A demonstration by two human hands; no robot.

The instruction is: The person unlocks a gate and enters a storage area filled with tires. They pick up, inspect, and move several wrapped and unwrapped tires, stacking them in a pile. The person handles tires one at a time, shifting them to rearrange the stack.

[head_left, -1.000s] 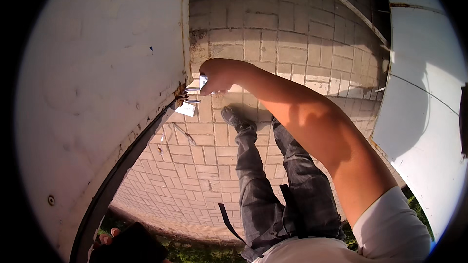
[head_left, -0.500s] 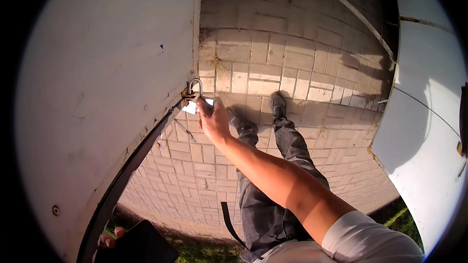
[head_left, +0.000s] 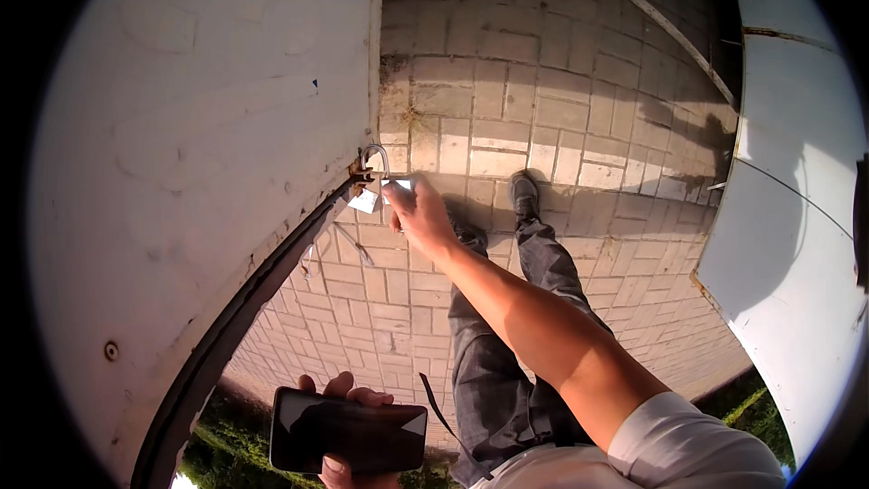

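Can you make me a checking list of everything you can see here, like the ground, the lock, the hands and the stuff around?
Surface: brick paving, sunlit, with weeds in some joints.
Job's things: silver padlock hanging on a rusty hasp at the edge of the pale door; its shackle sits up.
Clutter: nothing seen.
Hands: right hand reaches to the padlock, fingers at its body; left hand holds a dark phone flat, screen off.
Cables: a thin dark strap hangs by the trousers; no cables seen.
Surroundings: another pale panel on the right, grass along the lower edge, the person's shoes on the paving.
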